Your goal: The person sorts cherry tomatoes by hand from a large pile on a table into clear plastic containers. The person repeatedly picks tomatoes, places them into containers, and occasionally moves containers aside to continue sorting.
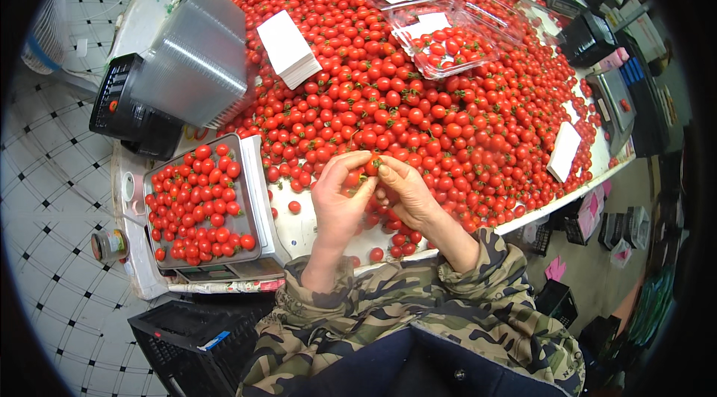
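Between the fingertips of both hands is a cherry tomato (372, 164) with its green stem end showing. My left hand (344, 190) has thumb and forefinger against it, and another red tomato shows inside the curl of those fingers. From the other side, my right hand (411, 190) pinches at the stem end with thumb and forefinger. Under and beyond both hands spreads a large heap of cherry tomatoes (403, 117) on a white table (297, 229). To the left, a weighing scale's metal tray (249, 223) carries many loose tomatoes.
A stack of clear plastic trays (196, 55) leans over a black scale (112, 111) at left. White card stacks (288, 49) and open clear clamshell boxes (442, 61) lie on the heap. A black crate (190, 341) stands below the table's front-left edge; a glass jar (109, 244) is beside it.
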### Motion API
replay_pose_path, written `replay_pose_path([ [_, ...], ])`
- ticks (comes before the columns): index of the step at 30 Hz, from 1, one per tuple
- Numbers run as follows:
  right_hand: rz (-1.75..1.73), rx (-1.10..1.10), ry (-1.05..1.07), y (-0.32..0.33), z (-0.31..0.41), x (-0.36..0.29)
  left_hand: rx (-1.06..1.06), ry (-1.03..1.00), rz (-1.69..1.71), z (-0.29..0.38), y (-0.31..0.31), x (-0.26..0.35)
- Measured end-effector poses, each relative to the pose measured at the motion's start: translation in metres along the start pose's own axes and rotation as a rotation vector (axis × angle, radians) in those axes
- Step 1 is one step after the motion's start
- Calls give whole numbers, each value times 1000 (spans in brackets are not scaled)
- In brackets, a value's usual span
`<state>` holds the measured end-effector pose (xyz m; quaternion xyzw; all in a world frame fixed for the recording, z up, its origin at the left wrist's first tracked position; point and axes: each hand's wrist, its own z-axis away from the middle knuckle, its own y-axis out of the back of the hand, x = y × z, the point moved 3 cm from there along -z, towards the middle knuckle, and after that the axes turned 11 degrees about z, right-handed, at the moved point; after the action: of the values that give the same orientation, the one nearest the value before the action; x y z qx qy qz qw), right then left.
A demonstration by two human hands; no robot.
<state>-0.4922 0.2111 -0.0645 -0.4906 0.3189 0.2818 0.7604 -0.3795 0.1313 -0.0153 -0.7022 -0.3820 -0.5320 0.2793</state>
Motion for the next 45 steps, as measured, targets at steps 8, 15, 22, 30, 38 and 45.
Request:
replay_pose_path([
  [8,171,193,131,28,27,-8,-43,288,267,18,-10,-25],
  [15,437,286,310,39,44,-25,-139,460,448,23,-33,-20],
  [22,909,367,432,33,48,-23,-140,379,247,34,-22,-33],
  [30,719,162,251,5,38,-5,16,441,409,51,11,-39],
  [38,521,59,-12,-26,17,12,225,348,316,57,44,-10],
  [45,454,-240,-104,-88,-5,17,495,57,-63,59,114,33],
])
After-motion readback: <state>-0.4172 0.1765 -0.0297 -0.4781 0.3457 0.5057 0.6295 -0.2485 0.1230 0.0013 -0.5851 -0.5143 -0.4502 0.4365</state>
